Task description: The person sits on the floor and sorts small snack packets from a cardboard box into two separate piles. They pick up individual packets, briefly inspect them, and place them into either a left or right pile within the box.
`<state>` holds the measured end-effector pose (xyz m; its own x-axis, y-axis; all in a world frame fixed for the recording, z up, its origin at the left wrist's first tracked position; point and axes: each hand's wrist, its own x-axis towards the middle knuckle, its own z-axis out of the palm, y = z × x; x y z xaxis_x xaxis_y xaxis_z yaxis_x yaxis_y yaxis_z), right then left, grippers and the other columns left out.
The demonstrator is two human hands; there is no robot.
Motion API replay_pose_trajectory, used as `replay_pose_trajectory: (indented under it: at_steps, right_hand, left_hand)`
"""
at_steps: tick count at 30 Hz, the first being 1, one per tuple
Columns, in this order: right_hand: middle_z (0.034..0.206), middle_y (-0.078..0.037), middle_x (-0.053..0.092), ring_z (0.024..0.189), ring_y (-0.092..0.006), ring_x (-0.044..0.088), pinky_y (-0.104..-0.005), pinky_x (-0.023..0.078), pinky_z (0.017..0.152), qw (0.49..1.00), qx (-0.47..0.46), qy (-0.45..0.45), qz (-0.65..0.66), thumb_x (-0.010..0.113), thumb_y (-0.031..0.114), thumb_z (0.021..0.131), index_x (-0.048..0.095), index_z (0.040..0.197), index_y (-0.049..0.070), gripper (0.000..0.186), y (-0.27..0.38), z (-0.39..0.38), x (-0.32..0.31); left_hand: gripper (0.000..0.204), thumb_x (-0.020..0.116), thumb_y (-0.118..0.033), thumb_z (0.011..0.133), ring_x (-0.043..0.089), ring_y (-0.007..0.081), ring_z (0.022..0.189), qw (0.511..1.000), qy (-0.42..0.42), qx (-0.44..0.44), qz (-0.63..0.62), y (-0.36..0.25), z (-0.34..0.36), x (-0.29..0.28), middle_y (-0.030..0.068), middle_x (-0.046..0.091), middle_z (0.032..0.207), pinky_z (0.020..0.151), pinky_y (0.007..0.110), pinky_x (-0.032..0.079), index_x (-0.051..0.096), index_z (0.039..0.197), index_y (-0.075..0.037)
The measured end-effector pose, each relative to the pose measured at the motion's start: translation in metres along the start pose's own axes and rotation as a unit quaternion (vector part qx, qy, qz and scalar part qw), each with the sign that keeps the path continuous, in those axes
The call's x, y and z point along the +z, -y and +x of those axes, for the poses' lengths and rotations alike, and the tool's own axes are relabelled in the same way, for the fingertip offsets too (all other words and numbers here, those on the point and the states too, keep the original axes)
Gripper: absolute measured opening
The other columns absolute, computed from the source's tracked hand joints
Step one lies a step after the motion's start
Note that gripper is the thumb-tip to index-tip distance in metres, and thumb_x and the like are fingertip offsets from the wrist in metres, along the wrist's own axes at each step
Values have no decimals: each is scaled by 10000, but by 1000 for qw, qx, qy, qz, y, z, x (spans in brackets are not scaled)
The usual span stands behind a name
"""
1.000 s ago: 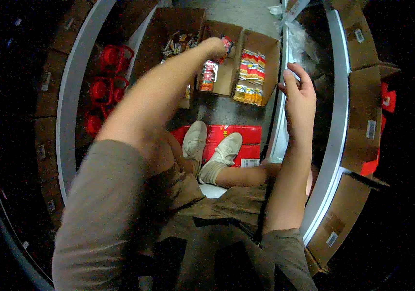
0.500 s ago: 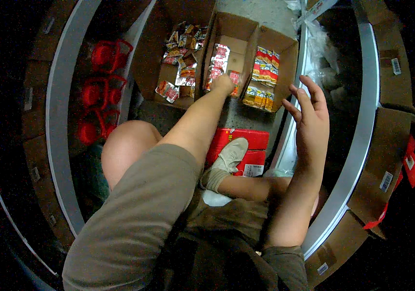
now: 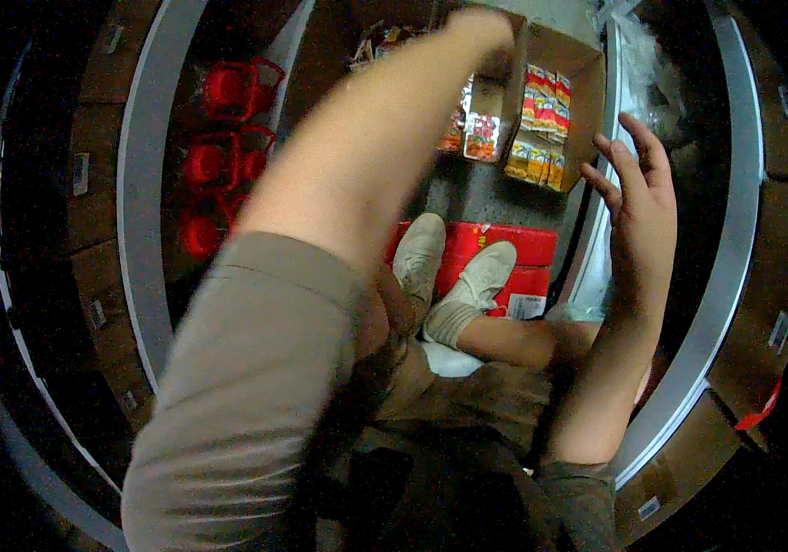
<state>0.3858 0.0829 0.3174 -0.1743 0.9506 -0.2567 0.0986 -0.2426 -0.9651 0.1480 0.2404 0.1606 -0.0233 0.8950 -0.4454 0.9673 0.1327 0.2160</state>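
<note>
My left hand is stretched far forward above the middle cardboard box. It is smeared by motion and its fingers are hidden, so what it holds, if anything, does not show. Beneath it lie silver-and-red packets at the box's near end. Rows of red-and-yellow packets and yellow packets fill part of the right cardboard box. My right hand hovers beside that box, fingers apart and empty. Behind my left forearm, the left box's packets are mostly covered.
Both my shoes rest by a red carton on the floor. Red plastic items line a shelf on the left. Pale shelf edges curve along both sides, with brown cartons outside them. Clear plastic wrapping lies at right.
My left hand has moved up and forward from the middle box's near end. The view has shifted, and a second shoe now shows. My right hand keeps its spread pose.
</note>
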Motion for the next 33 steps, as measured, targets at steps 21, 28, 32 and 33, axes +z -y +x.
replay_pose_trajectory:
  at_steps: [21, 28, 32, 33]
  right_hand:
    - [1225, -108, 451, 1077, -186, 518, -281, 450, 898, 996, -25, 56, 60, 511, 123, 952, 457, 1246, -67, 355, 21, -7, 0]
    - [1146, -228, 551, 915, -294, 638, -350, 517, 823, 988, -145, -43, -34, 611, 271, 827, 574, 1146, -48, 453, -23, 12, 9]
    - [1149, -225, 538, 936, -300, 636, -349, 518, 836, 986, -145, -42, -67, 609, 274, 823, 597, 1101, -47, 425, -19, 4, 4]
    - [1155, -226, 534, 935, -297, 637, -347, 516, 840, 985, -163, -16, -60, 608, 271, 825, 601, 1090, -49, 415, -13, -1, 6]
  left_hand:
    - [544, 675, -263, 789, 546, 336, 1096, 964, 20, 96, 248, 234, -157, 198, 230, 560, 1137, 868, 450, 485, 438, 1230, -51]
    - [587, 685, -190, 752, 657, 370, 822, 979, 97, 10, 180, 233, -151, 176, 202, 653, 968, 714, 462, 535, 455, 1275, -53]
    - [394, 654, -192, 775, 665, 357, 852, 942, 264, 24, 204, 191, -149, 106, 200, 669, 994, 704, 438, 528, 587, 1133, -43]
    - [339, 642, -203, 791, 665, 346, 868, 949, 255, 4, 186, 195, -168, 74, 197, 672, 996, 712, 425, 523, 620, 1088, -41]
